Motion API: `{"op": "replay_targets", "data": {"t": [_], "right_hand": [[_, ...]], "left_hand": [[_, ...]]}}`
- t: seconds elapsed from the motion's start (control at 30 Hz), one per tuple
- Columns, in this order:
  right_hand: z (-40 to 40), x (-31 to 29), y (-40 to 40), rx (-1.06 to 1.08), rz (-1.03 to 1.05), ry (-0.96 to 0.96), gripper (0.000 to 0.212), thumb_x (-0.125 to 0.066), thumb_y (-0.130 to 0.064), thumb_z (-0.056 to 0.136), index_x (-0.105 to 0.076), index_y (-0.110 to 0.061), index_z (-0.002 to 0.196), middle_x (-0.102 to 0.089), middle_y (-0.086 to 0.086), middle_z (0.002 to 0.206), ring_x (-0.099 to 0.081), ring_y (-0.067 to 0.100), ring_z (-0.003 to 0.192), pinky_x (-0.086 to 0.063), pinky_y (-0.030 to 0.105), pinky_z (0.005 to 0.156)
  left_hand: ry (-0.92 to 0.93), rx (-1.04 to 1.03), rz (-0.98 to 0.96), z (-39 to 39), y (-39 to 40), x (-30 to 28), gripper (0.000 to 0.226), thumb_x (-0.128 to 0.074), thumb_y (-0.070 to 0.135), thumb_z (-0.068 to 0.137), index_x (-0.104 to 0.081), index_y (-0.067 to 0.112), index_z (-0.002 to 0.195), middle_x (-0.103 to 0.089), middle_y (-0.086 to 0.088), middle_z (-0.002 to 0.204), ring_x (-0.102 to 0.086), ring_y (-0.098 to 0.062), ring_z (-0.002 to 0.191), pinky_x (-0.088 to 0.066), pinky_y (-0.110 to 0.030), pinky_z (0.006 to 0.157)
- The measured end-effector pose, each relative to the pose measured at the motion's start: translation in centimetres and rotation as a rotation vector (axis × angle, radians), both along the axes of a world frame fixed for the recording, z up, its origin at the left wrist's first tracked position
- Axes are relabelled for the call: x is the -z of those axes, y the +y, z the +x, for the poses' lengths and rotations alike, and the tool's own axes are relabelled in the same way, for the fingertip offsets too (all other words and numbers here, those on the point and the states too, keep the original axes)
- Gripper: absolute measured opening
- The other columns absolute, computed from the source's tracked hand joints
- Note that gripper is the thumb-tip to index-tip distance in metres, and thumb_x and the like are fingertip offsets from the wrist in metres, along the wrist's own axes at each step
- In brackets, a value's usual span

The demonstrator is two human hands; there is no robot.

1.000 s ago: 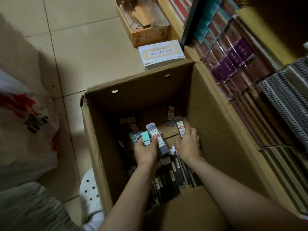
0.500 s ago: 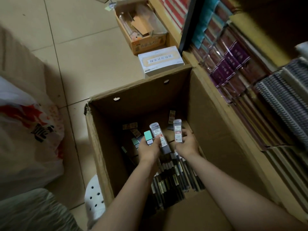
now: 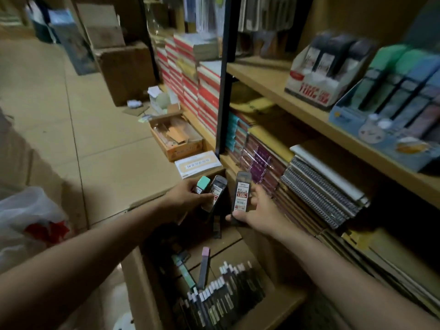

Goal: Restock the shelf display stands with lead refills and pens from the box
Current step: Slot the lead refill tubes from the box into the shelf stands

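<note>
Nearest me, the open cardboard box (image 3: 133,279) sits on the floor, with a dense row of pens (image 3: 221,296) packed along its bottom and a few loose refill cases above them, so I judge plenty of stock is left to move. Above the box, my left hand (image 3: 184,195) is curled round two lead refill cases, a mint-capped one (image 3: 202,184) and a dark labelled one (image 3: 215,192). Just beside it, my right hand (image 3: 256,208) pinches a single labelled refill case (image 3: 241,195), thumb on the lower end, fingers behind. Both hands are raised clear of the box and not yet at the shelf.

Further right and up, the wooden shelf (image 3: 269,79) carries two display stands: a white one (image 3: 309,81) with dark packs and a blue one (image 3: 362,120) with green, blue and purple rows. Both look fairly full from here, though I cannot tell which slots have gaps. By my reading, I am mid-carry with three cases in hand, none of them placed.
</note>
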State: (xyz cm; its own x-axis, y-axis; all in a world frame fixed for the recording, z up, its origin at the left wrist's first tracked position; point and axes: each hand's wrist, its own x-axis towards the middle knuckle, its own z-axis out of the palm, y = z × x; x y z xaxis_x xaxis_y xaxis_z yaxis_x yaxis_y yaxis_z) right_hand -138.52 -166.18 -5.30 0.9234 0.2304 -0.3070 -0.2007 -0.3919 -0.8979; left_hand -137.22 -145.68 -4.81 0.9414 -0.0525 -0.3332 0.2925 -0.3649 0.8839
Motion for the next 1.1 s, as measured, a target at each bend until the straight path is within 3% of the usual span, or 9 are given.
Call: {"op": "replay_targets", "data": {"t": [0.1, 0.17, 0.27, 0.4, 0.5, 0.67, 0.87, 1.0, 1.1], "right_hand": [[-0.4, -4.8, -1.9, -0.009, 0.12, -0.139, 0.103, -0.07, 0.012, 0.079, -0.013, -0.039, 0.15, -0.055, 0.002, 0.116, -0.071, 0.004, 0.083, -0.056, 0.018, 0.064], [-0.8, -7.4, -3.0, 0.0, 0.129, -0.234, 0.105, -0.07, 0.013, 0.078, -0.017, -0.052, 0.141, -0.053, 0.002, 0.121, -0.072, 0.014, 0.089, -0.058, 0.023, 0.065], [-1.0, -10.4, -4.3, 0.065, 0.094, -0.334, 0.104, -0.07, 0.014, 0.077, -0.022, -0.055, 0.137, -0.058, -0.005, 0.11, -0.073, 0.016, 0.087, -0.061, 0.032, 0.065], [-1.5, -13.1, -7.0, 0.208, -0.002, -0.41, 0.09, -0.077, 0.003, 0.075, -0.028, -0.059, 0.119, -0.068, 0.01, 0.103, -0.074, 0.021, 0.084, -0.061, 0.047, 0.073], [-1.9, -14.9, -9.4, 0.309, -0.076, -0.511, 0.078, -0.074, -0.004, 0.082, -0.03, -0.054, 0.122, -0.073, 0.008, 0.095, -0.074, 0.019, 0.08, -0.061, 0.047, 0.074], [-2.0, -18.2, -12.7, 0.45, -0.182, -0.659, 0.061, -0.068, -0.005, 0.087, -0.037, -0.051, 0.114, -0.07, 0.0, 0.102, -0.072, 0.015, 0.086, -0.061, 0.046, 0.074], [-0.9, -20.8, -12.7, 0.478, -0.313, -0.752, 0.049, -0.066, -0.012, 0.09, -0.038, -0.049, 0.104, -0.074, 0.001, 0.084, -0.072, 0.018, 0.076, -0.059, 0.05, 0.073], [0.8, -22.2, -11.1, 0.448, -0.301, -0.778, 0.043, -0.066, -0.012, 0.09, -0.042, -0.047, 0.101, -0.072, -0.002, 0.084, -0.072, 0.016, 0.073, -0.061, 0.046, 0.067], [2.0, -22.5, -9.5, 0.383, -0.27, -0.778, 0.037, -0.061, -0.008, 0.093, -0.045, -0.039, 0.105, -0.072, -0.002, 0.082, -0.071, 0.018, 0.074, -0.061, 0.044, 0.065]], "left_hand": [[-0.067, 0.032, -0.063, 0.1, -0.8, -4.0, 0.021, -0.071, 0.024, 0.087, -0.067, 0.019, 0.106, -0.073, -0.001, 0.093, -0.07, -0.011, 0.08, -0.054, -0.023, 0.066], [-0.095, 0.026, -0.175, 0.1, -2.2, -6.2, 0.022, -0.069, 0.022, 0.088, -0.066, 0.017, 0.109, -0.074, 0.0, 0.09, -0.071, -0.009, 0.075, -0.054, -0.024, 0.061], [-0.161, 0.028, -0.27, 0.6, -5.0, -8.9, 0.015, -0.067, 0.021, 0.089, -0.067, 0.018, 0.103, -0.07, 0.009, 0.069, -0.063, -0.001, 0.057, -0.048, -0.015, 0.047], [-0.178, 0.131, -0.404, 1.4, -8.3, -11.4, 0.018, -0.068, 0.024, 0.087, -0.068, 0.016, 0.104, -0.071, 0.005, 0.07, -0.061, -0.002, 0.054, -0.046, -0.015, 0.048], [-0.16, 0.208, -0.512, 1.9, -10.8, -12.6, 0.018, -0.067, 0.025, 0.088, -0.069, 0.015, 0.103, -0.07, 0.005, 0.068, -0.06, -0.003, 0.053, -0.046, -0.018, 0.049], [-0.142, 0.315, -0.597, 2.4, -14.6, -13.6, 0.022, -0.064, 0.024, 0.092, -0.067, 0.009, 0.108, -0.062, 0.006, 0.066, -0.048, -0.005, 0.057, -0.041, -0.019, 0.054], [-0.174, 0.354, -0.65, 3.4, -15.5, -15.1, 0.015, -0.06, 0.019, 0.094, -0.064, 0.008, 0.103, -0.065, 0.0, 0.075, -0.054, -0.005, 0.058, -0.043, -0.017, 0.051], [-0.235, 0.34, -0.655, 4.8, -14.0, -16.0, 0.027, -0.065, 0.021, 0.087, -0.065, 0.007, 0.11, -0.069, -0.02, 0.109, -0.062, -0.036, 0.099, -0.047, -0.039, 0.084], [-0.238, 0.356, -0.673, 5.8, -12.9, -16.6, 0.039, -0.068, 0.029, 0.077, -0.066, 0.009, 0.111, -0.07, -0.016, 0.111, -0.064, -0.034, 0.107, -0.049, -0.042, 0.091]]}}
